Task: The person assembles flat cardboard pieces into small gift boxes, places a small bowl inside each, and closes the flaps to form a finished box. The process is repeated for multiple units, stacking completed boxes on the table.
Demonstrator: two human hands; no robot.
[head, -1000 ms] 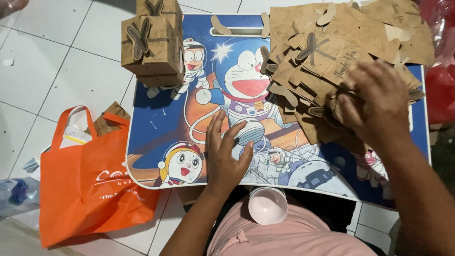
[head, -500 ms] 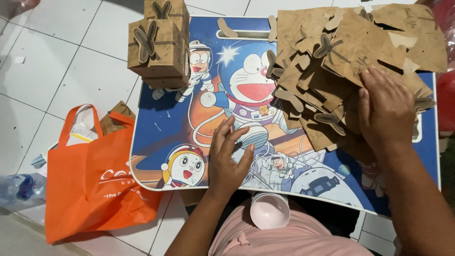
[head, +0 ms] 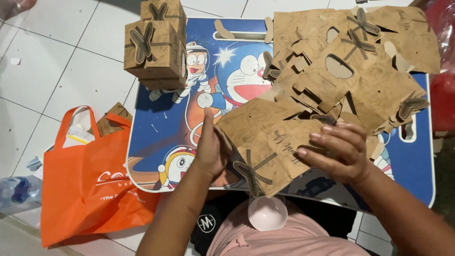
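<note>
Brown kraft card, die-cut and unfolded, forms the flat box blank held near the middle of the scene, just above the near edge of a small lap table whose blue top carries a cartoon space print. The left hand stands on edge against the blank's left side, fingers straight and pressed together, the palm flat to the card rather than curled around it. The right hand lies over the blank's right part with the fingers bent and slightly spread, their tips pressing on the card's upper face; whether the thumb is hooked under the card cannot be told. A dark butterfly-shaped tab marks the blank's near end. To the far right, covering much of the table, lies a loose pile of flat blanks of the same card, overlapping at many angles and touching the held blank's far edge. At the far left corner of the table stand the folded boxes, stacked, each closed by a butterfly tab. On the white tiled floor to the left lies an orange carrier bag, with a clear plastic bottle just beside it. A pale pink bowl sits in the person's lap, near the table's edge.
</note>
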